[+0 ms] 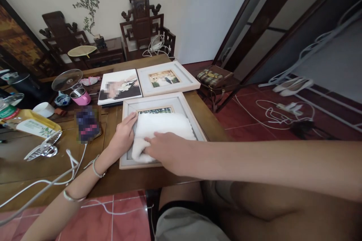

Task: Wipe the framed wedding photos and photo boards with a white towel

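A light wooden picture frame [195, 120] lies face up at the table's edge, a small photo [155, 110] partly showing at its middle. A folded, fluffy white cloth [166, 124] covers much of its glass. My right hand [169, 152] reaches in from the right and holds the cloth at its lower left, where a fold curls up beside the fingers. Along the frame's left side rests my left hand [124, 135], fingers stretched out over the border and touching the cloth's edge.
Behind lie a second frame [186, 79] and a portrait panel [135, 83]. To the left are a blurred phone [87, 124] on a white cable, a pink mug [82, 98], an oil bottle [34, 122] and a silver claw clip [43, 148]. A chair [263, 11] holds a plaid bag [210, 78].
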A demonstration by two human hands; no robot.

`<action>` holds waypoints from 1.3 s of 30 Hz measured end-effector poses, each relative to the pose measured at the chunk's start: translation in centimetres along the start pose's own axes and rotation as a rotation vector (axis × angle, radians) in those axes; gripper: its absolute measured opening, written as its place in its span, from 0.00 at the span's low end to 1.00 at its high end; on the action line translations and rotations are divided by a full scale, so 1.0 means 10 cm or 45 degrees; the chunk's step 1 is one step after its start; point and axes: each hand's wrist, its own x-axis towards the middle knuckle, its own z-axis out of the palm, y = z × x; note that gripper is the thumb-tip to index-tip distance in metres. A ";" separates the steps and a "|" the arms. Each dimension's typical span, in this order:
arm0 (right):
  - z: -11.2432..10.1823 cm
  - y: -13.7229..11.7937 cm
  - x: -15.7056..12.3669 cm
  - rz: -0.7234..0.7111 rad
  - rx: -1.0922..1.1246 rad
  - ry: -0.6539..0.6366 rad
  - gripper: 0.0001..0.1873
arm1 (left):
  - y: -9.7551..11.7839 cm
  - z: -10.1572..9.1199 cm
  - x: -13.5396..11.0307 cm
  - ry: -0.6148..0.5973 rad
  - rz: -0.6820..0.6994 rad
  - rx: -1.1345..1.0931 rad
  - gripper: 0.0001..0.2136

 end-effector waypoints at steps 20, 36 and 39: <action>0.22 0.02 0.29 0.046 -0.145 0.145 0.20 | 0.24 -0.01 0.09 0.252 -0.152 -0.293 0.24; -0.35 0.56 0.07 0.386 0.079 -0.084 0.27 | 0.10 -0.01 0.01 0.039 0.026 -0.052 0.17; -0.38 0.70 0.24 0.418 0.046 0.232 0.28 | 0.10 0.00 0.04 0.053 0.060 -0.059 0.16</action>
